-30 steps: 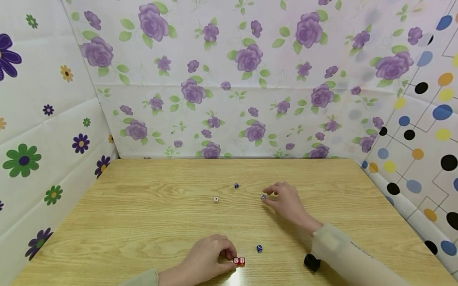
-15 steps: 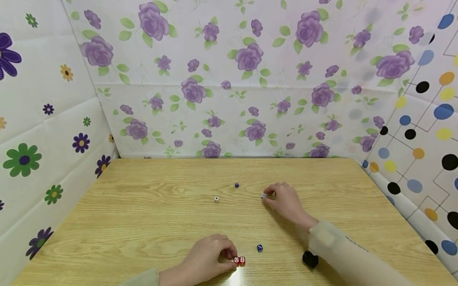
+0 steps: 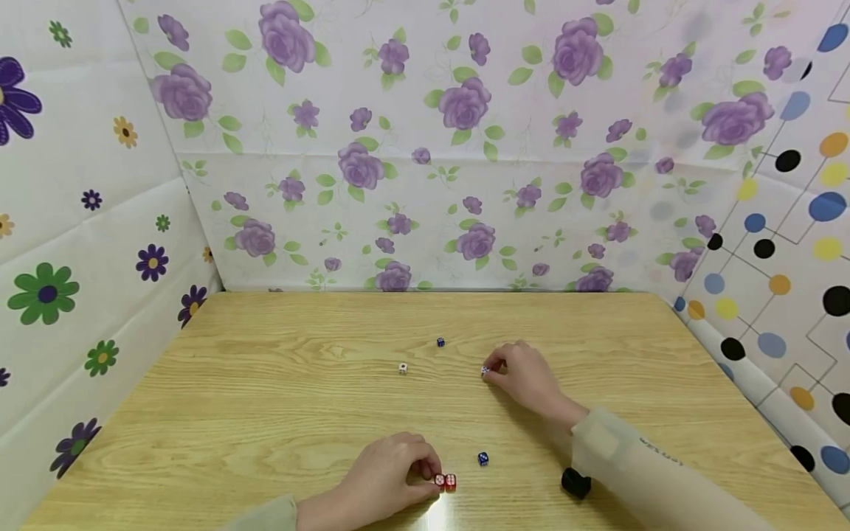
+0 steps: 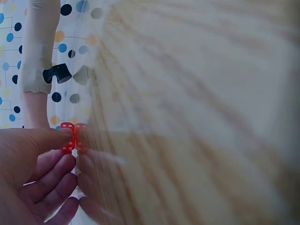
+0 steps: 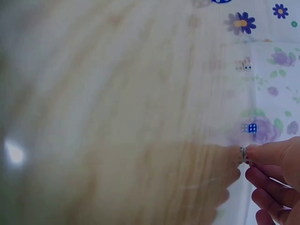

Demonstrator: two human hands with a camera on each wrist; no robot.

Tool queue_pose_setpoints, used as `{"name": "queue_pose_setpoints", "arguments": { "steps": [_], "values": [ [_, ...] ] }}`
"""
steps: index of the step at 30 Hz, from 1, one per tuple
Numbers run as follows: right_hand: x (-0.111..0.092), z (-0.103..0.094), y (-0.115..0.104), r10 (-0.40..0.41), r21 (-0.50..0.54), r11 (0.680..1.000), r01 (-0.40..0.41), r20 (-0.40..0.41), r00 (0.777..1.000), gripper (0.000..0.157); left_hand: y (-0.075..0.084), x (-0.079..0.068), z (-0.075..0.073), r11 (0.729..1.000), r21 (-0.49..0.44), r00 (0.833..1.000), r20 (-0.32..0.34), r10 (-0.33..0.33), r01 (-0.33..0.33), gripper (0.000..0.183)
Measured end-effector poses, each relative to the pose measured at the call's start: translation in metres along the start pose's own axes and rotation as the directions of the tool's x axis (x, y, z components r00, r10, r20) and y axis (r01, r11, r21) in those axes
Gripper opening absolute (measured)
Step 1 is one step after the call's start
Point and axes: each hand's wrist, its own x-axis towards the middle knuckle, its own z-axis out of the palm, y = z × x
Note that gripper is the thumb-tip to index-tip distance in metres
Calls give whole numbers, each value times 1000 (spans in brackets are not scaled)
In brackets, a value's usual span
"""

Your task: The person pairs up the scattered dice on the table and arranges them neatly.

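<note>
Near the front edge, my left hand (image 3: 392, 472) pinches a red die (image 3: 440, 481) between thumb and fingers. A second red die (image 3: 451, 481) sits right beside it, on the right. In the left wrist view, the thumb presses on red (image 4: 67, 140) with white pips, and the other fingers are loosely bent. Farther back, my right hand (image 3: 527, 376) pinches a white die (image 3: 485, 371), its thumb and fingertips partly hiding it. The right wrist view shows this white die (image 5: 249, 155) low against the glossy tabletop (image 5: 117, 117), between thumb and fingers.
A dark blue die (image 3: 483, 459) lies right of the red pair. Farther back are another white die (image 3: 403, 368) and another blue die (image 3: 440, 342). A black device (image 3: 576, 483) shows at the right sleeve. Patterned sheets (image 3: 412, 184) border the wooden table (image 3: 265, 413).
My right thumb and fingers have closed on the white die, and it has shifted slightly left and nearer. My left hand and the red dice stay in place.
</note>
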Motion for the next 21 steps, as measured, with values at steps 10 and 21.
{"name": "queue_pose_setpoints", "arguments": {
  "steps": [10, 21],
  "values": [
    [-6, 2, -10, 3, 27, 1000, -4, 28, 1000, 6, 0, 1, 0, 1000, 1, 1000, -8, 3, -3, 15],
    [-15, 5, -17, -7, 110, 994, 2, 42, 999, 7, 0, 1, 0, 1000, -3, 1000, -2, -2, 2, 15]
  ]
}}
